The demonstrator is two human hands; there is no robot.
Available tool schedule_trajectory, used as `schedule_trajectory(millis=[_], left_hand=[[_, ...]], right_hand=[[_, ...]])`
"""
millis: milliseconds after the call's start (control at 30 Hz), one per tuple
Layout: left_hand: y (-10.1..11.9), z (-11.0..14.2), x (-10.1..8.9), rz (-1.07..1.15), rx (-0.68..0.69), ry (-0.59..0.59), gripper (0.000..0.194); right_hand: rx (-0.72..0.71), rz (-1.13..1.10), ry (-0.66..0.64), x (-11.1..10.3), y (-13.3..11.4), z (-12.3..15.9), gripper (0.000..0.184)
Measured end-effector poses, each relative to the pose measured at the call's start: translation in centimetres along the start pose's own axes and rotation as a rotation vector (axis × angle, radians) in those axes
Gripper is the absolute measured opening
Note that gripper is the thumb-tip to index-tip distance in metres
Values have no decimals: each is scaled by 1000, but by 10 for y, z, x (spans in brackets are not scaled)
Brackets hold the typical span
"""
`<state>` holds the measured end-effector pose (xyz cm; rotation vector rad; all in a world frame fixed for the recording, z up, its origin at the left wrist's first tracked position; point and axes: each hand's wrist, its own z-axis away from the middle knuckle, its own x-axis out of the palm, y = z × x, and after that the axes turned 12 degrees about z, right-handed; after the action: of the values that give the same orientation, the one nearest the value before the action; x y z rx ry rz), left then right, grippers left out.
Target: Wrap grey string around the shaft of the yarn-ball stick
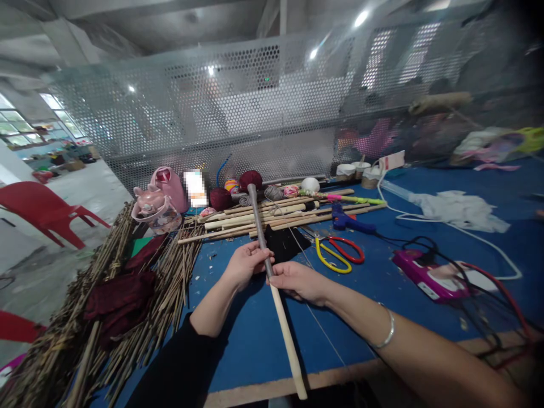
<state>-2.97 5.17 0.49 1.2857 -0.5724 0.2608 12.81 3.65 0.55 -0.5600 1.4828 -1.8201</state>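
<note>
Stick (285,334): one, slender, smooth pale wood, far part covered in grey; held aslant above the tabletop (250,340), bare end over the near edge. Left hand (249,264): thumb and fingers closed on the grey part. Right hand (301,281): pinching the grey's lower end. Black cloth (287,246): soft, just beyond the hands. Scissors (345,270): looped red and yellow handles. Twigs (170,289): rough, heaped along the left edge. Open room: blue surface from scissors to near edge, thin thread (325,334) across.
</note>
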Motion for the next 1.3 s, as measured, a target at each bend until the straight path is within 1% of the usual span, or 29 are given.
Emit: schedule_trajectory(millis=[100, 200, 300, 367, 467, 567, 633, 667, 733, 800, 867, 933, 1000, 1100, 1167, 1200, 1300], left_hand=[[-1, 0, 0, 54, -46, -14, 33], [-3, 0, 0, 27, -73, 20, 34], [-3, 1, 0, -98, -14, 121, 35], [-2, 1, 1, -150, 28, 160, 35], [1, 2, 2, -122, 25, 120, 30], [4, 3, 2, -8, -26, 34, 29], [5, 3, 1, 52, -60, -11, 30], [4, 3, 0, 59, -69, -14, 30], [3, 3, -1, 18, -72, 22, 29], [0, 3, -1, -66, -44, 83, 31], [-2, 2, 0, -138, 6, 110, 31], [-4, 1, 0, -149, 22, 74, 31], [-4, 0, 0, -96, -3, 16, 31], [-2, 0, -1, -3, -58, -20, 33], [-2, 0, -2, -30, -69, 10, 33], [-2, 0, -2, -70, -60, 43, 33], [-2, 1, 0, -179, 27, 136, 35]], right_hand=[[-23, -5, -29, 0, -1, 0, 24], [-40, -40, -10, 2, -1, -1, 27], [-22, -43, 21, 4, 1, -3, 29], [-15, -30, 37, 3, 2, -3, 29], [11, -45, -2, -1, 2, -2, 26], [43, -119, -100, -4, 1, 0, 24], [35, -143, -113, -4, 1, 0, 24], [26, -138, -98, -4, 1, -1, 23], [13, -101, -45, -1, 3, -2, 22], [8, -53, -8, 1, 4, -4, 21], [-4, -13, 2, 2, 5, -4, 22], [-19, 9, -21, 2, 4, -4, 24], [-32, 11, -32, 1, 3, -3, 25], [-55, -12, 27, 3, 3, -5, 27], [-64, -25, 85, 5, 4, -7, 29], [-61, -21, 108, 6, 5, -8, 30], [-35, 9, 153, 7, 7, -9, 32]])
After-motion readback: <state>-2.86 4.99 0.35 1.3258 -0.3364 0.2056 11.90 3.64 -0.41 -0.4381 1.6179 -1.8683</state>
